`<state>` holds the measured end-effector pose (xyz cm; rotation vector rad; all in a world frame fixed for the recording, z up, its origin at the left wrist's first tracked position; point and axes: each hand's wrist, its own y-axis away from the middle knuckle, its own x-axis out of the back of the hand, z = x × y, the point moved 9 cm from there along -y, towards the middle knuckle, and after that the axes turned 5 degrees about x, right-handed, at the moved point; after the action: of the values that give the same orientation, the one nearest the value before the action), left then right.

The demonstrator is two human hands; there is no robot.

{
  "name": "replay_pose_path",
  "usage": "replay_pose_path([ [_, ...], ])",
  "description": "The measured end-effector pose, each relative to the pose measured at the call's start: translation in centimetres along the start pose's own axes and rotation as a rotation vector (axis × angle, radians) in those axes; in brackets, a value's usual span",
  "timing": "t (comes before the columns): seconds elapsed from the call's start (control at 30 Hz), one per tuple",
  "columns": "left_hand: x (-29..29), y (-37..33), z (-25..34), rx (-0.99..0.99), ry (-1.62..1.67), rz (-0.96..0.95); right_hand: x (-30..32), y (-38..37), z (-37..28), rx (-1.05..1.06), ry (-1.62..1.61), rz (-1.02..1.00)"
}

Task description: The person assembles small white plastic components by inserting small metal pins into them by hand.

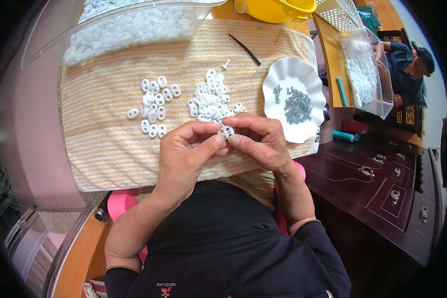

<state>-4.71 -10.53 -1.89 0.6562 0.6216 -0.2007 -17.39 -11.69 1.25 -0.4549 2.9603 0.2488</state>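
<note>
Hands (181, 161) together pinch a small white two-holed piece (227, 131) between their thumbs and forefingers.

A yellow basin (278, 12) is seen at the top edge, with a white perforated basket (338, 15) set beside it. At the far right, a person (402, 59) in a dark cap (423, 58) is seen. Below, a dark panelled surface (337, 174), apparently a cabinet, is fitted with metal handles (395, 196); near its top edge, a teal cylinder (341, 135) is placed.

Both hands (183, 156) (264, 144) pinch white two-holed piece (227, 131).
</note>
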Motion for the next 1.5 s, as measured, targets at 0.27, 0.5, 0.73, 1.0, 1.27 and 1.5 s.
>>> replay_pose_path([
  [0.27,0.0,0.1,-0.1,0.016,0.023,-0.001,0.0,0.0,0.3,-0.009,-0.01,-0.011],
  [0.5,0.0,0.0,-0.4,0.043,0.062,-0.031,0.0,0.2,0.5,-0.02,-0.013,0.0],
  [0.73,-0.1,0.2,-0.4,0.067,0.129,-0.046,-0.3,0.4,0.6,-0.063,-0.067,0.025],
  [1.0,-0.3,0.2,-1.0,0.136,0.209,-0.081,-0.1,0.6,0.6,-0.067,-0.074,0.037],
  [1.27,-1.0,0.2,-1.3,0.186,0.24,-0.147,-0.3,0.5,-0.3,0.022,-0.204,0.003],
  [1.5,-1.6,0.4,-1.1,0.196,0.248,-0.219,-0.3,0.2,-0.5,0.173,-0.16,-0.041],
])
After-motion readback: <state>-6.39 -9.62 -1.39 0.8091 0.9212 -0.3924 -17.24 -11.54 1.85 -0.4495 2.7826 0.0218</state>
